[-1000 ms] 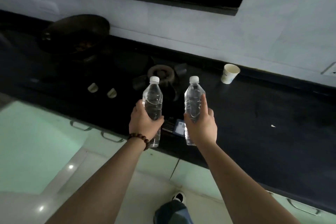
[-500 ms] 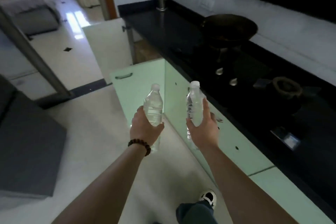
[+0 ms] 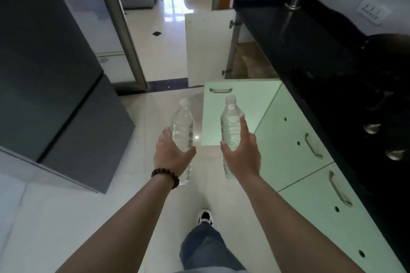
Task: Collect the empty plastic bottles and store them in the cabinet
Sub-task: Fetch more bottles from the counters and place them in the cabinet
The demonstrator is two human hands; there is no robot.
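Transport step: my left hand point(image 3: 172, 155) grasps one clear plastic bottle point(image 3: 183, 126), my right hand point(image 3: 241, 153) the other bottle point(image 3: 230, 122), both upright over the floor. Next: reach the open cabinet door point(image 3: 235, 115) beneath the counter edge.

Left hand point(image 3: 172, 154): holds the left bottle point(image 3: 183, 126) upright, centre of view, above the floor point(image 3: 66, 217).
Right hand point(image 3: 241, 153): holds the right bottle point(image 3: 231, 124) upright, just right of the left one, apart from it.
Open cabinet doors: near door point(image 3: 237, 115) behind the right bottle; far door point(image 3: 208, 46) beyond it.
Counter point(image 3: 310, 55): along the right, above the closed cabinets point(image 3: 310, 184).
Fridge point(image 3: 51, 77): left.
Foot point(image 3: 205, 216): near, below the hands.
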